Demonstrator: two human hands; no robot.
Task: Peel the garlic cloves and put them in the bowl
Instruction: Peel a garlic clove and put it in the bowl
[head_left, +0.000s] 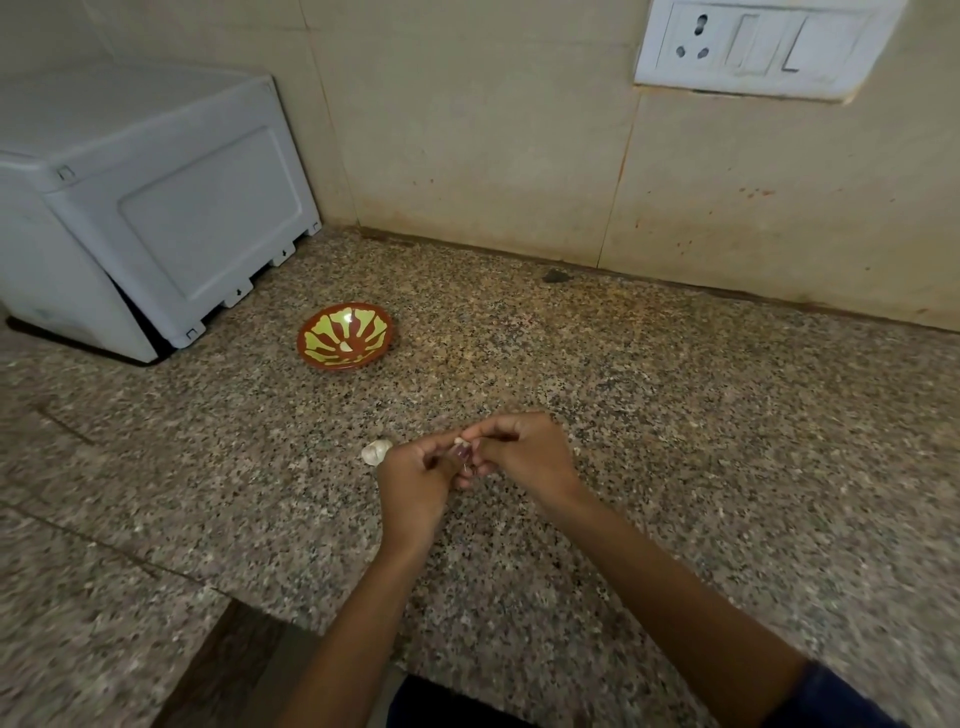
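A small garlic clove (462, 451), pale at its tip and purplish lower down, is sitting between the two hands just above the countertop (675, 415). The left hand (415, 480) is curling its fingers around the clove, and the right hand (519, 453) is pinching its pale upper end with thumb and fingertips; a thin shred of skin is hanging below. How much skin is covering the clove cannot be told at this size.

Just left of the left hand, touching its knuckles in this view, a garlic bulb (377, 451) is lying on the stone, whitish, papery and lumpy. Beyond the hands and to their left, well apart, the bowl (344, 335) is standing: round, shallow, glossy, brown-red with yellow-green petal shapes inside.

The countertop is speckled granite, brown and grey, polished. A white plastic appliance (156, 208) with a recessed panel is standing far left of the hands. Beige tiles are lining the wall (493, 130), which is carrying a white switch plate (763, 44).
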